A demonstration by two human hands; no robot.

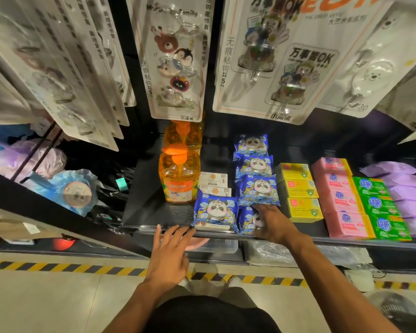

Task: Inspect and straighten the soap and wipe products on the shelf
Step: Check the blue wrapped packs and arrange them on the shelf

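Note:
On the black shelf (154, 205) lie several blue panda-print wipe packs. One pack (215, 211) sits at the front edge, and a column of them (256, 179) runs back behind it. My right hand (273, 223) rests on the front pack of that column (249, 219), fingers over its top and thumb at its front. My left hand (171, 251) hovers with fingers spread just below the shelf edge, left of the front pack, holding nothing. Yellow soap boxes (300, 195), pink soap bars (341, 200) and green soap bars (380, 205) stand in rows to the right.
Two orange pump bottles (179, 176) stand left of the wipes, with small white boxes (214, 182) beside them. Purple packs (408, 195) fill the far right. Hook cards (175, 61) hang above the shelf. A yellow-black stripe (58, 266) marks the floor.

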